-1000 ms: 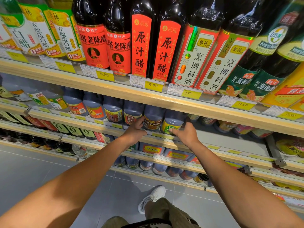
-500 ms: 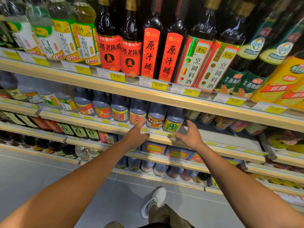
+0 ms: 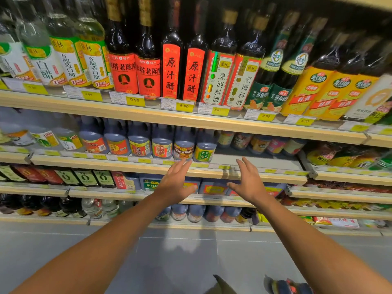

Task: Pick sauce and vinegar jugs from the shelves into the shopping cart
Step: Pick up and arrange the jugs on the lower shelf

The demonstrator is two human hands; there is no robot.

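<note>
The jugs (image 3: pixel 161 143) stand in a tight row on the second shelf (image 3: pixel 275 176), dark-bodied, with the end jug (image 3: pixel 204 150), yellow-green label, closing the row on the right. A second ago both hands were in among the last two jugs. Now the left hand (image 3: pixel 175 183) and right hand (image 3: pixel 249 183) have drawn back in front of the shelf lip, both empty, fingers straight and spread, well apart from each other and touching nothing. So no jug has left the shelf, and the pick looks to be starting over or being re-aimed; the cart is not in view. Right of the end jug the shelf lies bare up to some small bottles (image 3: pixel 258 143) set further back, which leaves room to slip a hand round that side. The upper shelf (image 3: pixel 212 122) hangs low over the jug tops, so a jug probably has to come forward before it lifts. Below the arms is open floor (image 3: pixel 191 251).
</note>
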